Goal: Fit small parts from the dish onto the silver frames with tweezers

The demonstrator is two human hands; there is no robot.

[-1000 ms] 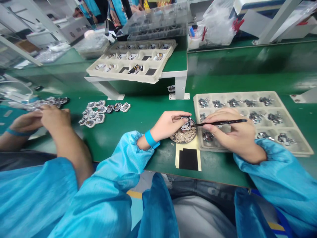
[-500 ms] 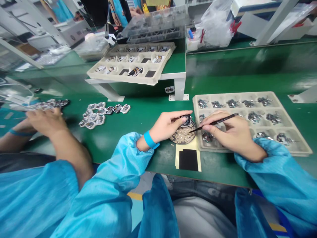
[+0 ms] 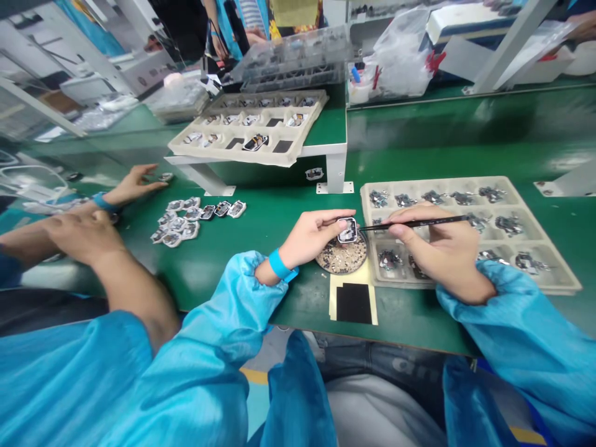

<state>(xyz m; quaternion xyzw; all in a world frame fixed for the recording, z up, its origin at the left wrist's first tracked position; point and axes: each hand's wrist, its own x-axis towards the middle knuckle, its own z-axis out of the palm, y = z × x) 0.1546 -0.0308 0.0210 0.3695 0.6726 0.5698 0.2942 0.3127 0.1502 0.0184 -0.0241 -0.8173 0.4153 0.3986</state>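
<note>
Between thumb and fingers, my left hand [image 3: 311, 236] holds a small squarish watch-like case [image 3: 347, 230] with a pale rim, its inner parts showing. My right hand [image 3: 440, 248] grips dark tweezers [image 3: 419, 222], whose tips point left and end close to the case's right edge. Whether the tips touch it or hold a piece, I cannot tell. Below the case is a round dish [image 3: 342, 257] of tiny light and dark parts. Black sheets [image 3: 354, 303] on yellowish backing lie in front of the dish.
A compartment tray [image 3: 549, 239] of small metal parts lies under and beyond my right hand. Another tray [image 3: 291, 154] rests on a raised shelf. Several similar cases [image 3: 174, 223] are grouped at left, near a co-worker's hands [image 3: 135, 186]. A shelf leg [image 3: 336, 171] stands behind the dish.
The tweezers have risen from the dish's small parts to the case's right edge and lie flatter. My left hand has tilted the case. A co-worker's hand has reached out toward a case at left.
</note>
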